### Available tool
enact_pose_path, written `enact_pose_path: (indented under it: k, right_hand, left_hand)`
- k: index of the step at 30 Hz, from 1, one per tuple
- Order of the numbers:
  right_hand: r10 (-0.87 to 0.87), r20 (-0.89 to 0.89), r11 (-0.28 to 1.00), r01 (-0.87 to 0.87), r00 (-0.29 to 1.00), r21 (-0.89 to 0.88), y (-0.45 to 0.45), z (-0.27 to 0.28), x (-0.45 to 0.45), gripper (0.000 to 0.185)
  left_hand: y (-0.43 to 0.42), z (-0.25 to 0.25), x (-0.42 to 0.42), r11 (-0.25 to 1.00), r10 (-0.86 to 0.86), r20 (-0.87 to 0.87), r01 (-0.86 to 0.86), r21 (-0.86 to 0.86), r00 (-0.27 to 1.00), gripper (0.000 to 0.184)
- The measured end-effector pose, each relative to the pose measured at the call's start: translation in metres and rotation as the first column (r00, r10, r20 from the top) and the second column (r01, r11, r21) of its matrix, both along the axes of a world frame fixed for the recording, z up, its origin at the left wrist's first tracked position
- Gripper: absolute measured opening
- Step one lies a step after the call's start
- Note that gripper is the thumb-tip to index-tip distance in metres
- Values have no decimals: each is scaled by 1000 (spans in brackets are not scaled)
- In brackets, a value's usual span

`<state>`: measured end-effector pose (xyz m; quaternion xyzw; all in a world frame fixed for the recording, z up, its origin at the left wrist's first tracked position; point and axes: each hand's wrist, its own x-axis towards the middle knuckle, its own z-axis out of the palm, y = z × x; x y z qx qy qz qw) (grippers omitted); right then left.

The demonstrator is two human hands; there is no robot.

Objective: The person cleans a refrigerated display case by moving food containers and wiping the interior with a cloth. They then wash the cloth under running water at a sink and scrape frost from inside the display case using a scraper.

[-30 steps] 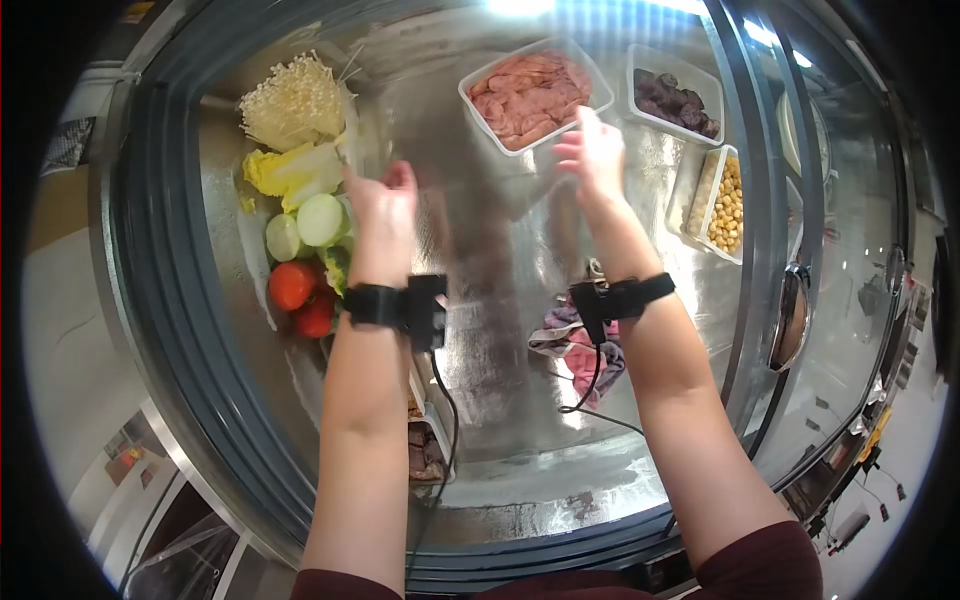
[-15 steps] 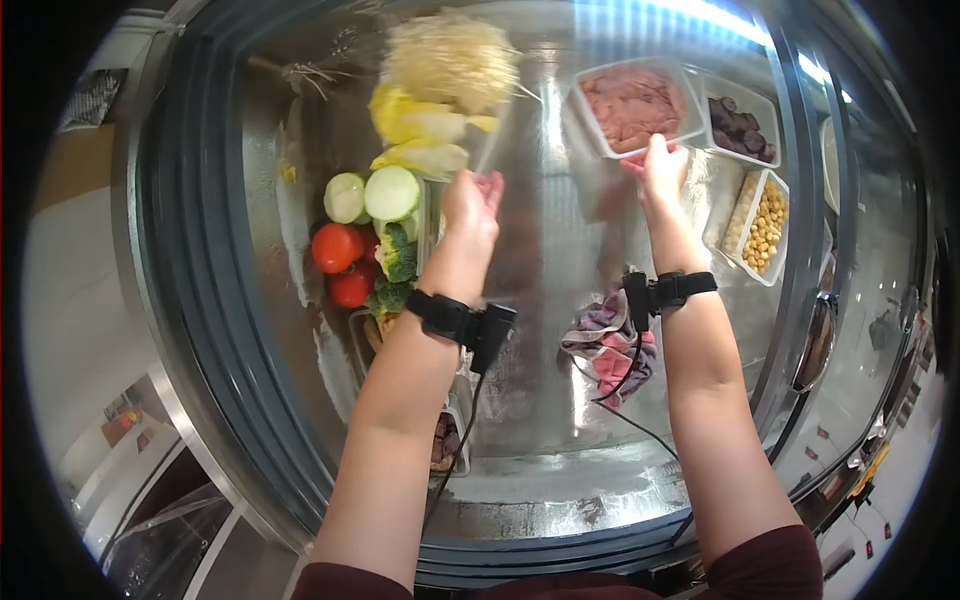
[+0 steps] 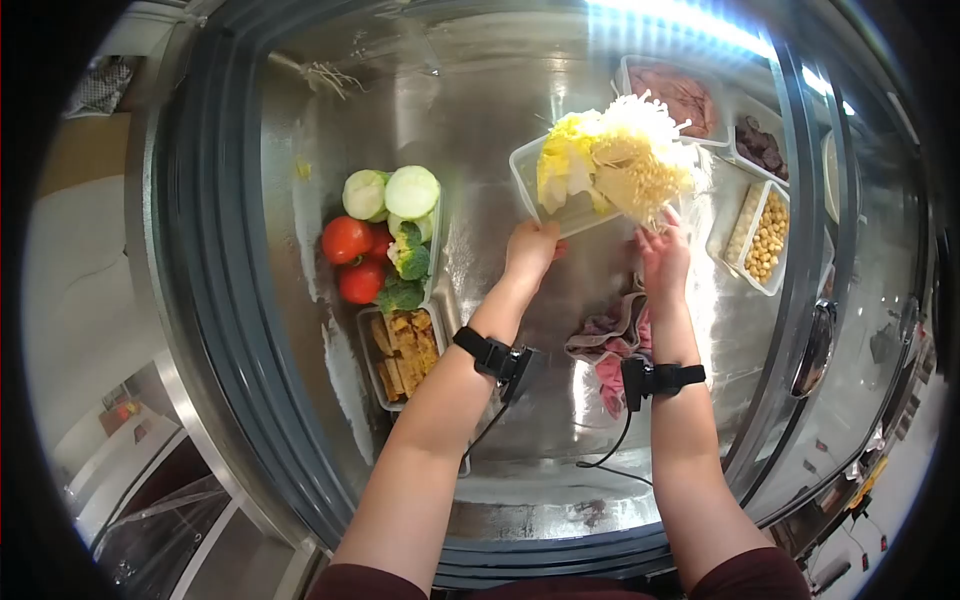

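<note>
A clear plastic container (image 3: 524, 186) with yellow cabbage leaves (image 3: 568, 165) and a bunch of enoki mushrooms (image 3: 640, 160) is over the middle of the metal surface. My left hand (image 3: 533, 252) is closed on its near left rim. At the near right end, just below the enoki, my right hand (image 3: 664, 252) has its fingers partly curled by the mushroom ends; whether it grips anything is unclear. Below the container and left of my right wrist lies a crumpled pink and grey cloth (image 3: 605, 345).
Tubs of pink meat (image 3: 680, 100), dark pieces (image 3: 760, 145) and chickpeas (image 3: 767, 235) stand at right. A container of zucchini (image 3: 411, 192), tomatoes (image 3: 347, 239) and broccoli (image 3: 409, 256) is left, above browned pieces (image 3: 405, 350). Loose enoki strands (image 3: 335, 76) lie upper left.
The cabbage and enoki container has moved right from the left row, with my left hand on it. My right hand has left the pink meat tub and come down to the enoki. The view has shifted.
</note>
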<state>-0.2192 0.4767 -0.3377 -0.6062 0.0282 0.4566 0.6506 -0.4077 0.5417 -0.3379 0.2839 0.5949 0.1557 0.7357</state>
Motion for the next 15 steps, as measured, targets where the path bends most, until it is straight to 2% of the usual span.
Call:
enact_pose_path:
  k: [1,3,4,5,7,10,12,13,14,15]
  right_hand:
    - [121,16,992,-121,993,16,-1,5,-13,36]
    - [147,1,986,-146,989,78,3,13,-38,34]
    - [148,8,989,-148,989,24,-1,4,-44,30]
    - [146,17,989,-145,989,-30,-4,-5,-49,27]
    - [198,34,978,-195,980,-66,-7,21,-62,23]
    - [99,-73,981,-110,992,-158,-34,23,-73,24]
    - [46,102,966,-19,994,-256,-59,-15,-59,24]
    - [32,187,956,25,982,-294,-59,-15,-51,24]
    - [-88,97,979,104,991,-177,-58,-14,-41,23]
    - [-197,-14,978,195,980,-72,-45,3,-32,22]
  left_hand:
    - [-2,-4,-6,1000,-27,-32,28,14,999,31]
    - [-5,-19,-16,994,-102,-63,105,38,993,31]
    - [-8,-27,-25,979,-201,-115,205,19,973,31]
    - [-14,-33,-34,974,-227,-55,228,7,972,31]
    - [-21,-9,-40,979,-204,-48,202,-38,978,33]
    - [-27,-6,-43,937,-346,-102,350,18,933,32]
    - [-25,-1,-30,906,-412,-92,419,68,907,31]
    - [-25,-3,-20,903,-405,-104,415,113,908,30]
    - [-29,-3,-9,898,-396,-122,412,153,910,29]
    - [-33,6,-1,907,-306,-112,325,269,945,30]
